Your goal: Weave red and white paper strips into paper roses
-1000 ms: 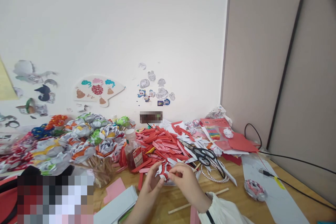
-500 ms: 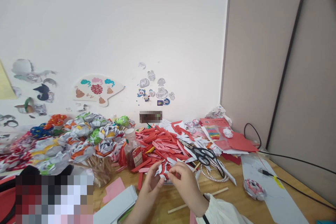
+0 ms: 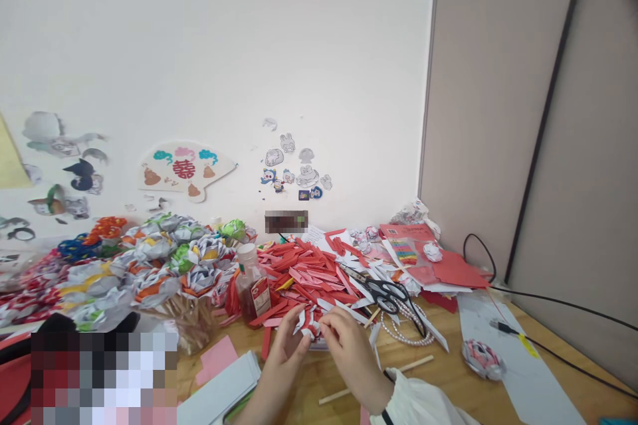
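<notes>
My left hand (image 3: 283,355) and my right hand (image 3: 349,348) meet low in the middle of the view, both pinched on a small red and white folded paper flower (image 3: 310,323). The fingers of each hand curl around its edges. Just behind the flower lies a heap of red folded paper strips (image 3: 309,275). A white sleeve covers my right wrist.
A small brown glue bottle (image 3: 252,285) stands left of the hands. Black scissors (image 3: 391,295) and a pearl string (image 3: 406,332) lie to the right. Many finished paper flowers (image 3: 149,265) fill the left. A wooden stick (image 3: 379,378), a loose flower (image 3: 481,357) and cables (image 3: 548,339) lie at right.
My hands have stayed in place, with the right fingers shifting slightly on the paper flower. The view barely moves.
</notes>
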Demonstrator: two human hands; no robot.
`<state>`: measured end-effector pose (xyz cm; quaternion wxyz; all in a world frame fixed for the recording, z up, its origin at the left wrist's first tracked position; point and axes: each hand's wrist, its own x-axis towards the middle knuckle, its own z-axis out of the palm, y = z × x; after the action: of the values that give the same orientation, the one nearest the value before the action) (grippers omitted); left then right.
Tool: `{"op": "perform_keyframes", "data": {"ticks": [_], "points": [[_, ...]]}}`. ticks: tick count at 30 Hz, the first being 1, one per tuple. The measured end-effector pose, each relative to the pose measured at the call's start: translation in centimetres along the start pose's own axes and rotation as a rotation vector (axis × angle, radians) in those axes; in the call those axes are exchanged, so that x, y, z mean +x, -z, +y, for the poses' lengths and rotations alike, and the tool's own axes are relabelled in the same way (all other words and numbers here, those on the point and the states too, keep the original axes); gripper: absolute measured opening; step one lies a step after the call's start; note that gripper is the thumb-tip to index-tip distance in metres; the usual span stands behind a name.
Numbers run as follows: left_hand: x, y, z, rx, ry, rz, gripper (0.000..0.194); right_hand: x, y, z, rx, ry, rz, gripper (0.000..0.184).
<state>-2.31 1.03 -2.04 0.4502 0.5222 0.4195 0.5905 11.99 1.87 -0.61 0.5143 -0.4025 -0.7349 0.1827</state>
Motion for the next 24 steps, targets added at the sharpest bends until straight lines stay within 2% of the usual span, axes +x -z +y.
{"op": "perform_keyframes", "data": {"ticks": [8, 16, 24], "points": [[0.1, 0.0, 0.4, -0.025, -0.004, 0.000, 0.048, 0.2, 0.0, 0.3, 0.046, -0.040, -0.010, 0.015], [0.8, 0.2, -0.3, -0.046, -0.038, -0.035, 0.049, 0.5, -0.3, 0.6, 0.048, -0.163, -0.008, 0.011], [0.7, 0.4, -0.7, -0.059, -0.024, -0.032, 0.048, 0.6, -0.2, 0.8, 0.129, -0.142, -0.038, 0.016]]}}
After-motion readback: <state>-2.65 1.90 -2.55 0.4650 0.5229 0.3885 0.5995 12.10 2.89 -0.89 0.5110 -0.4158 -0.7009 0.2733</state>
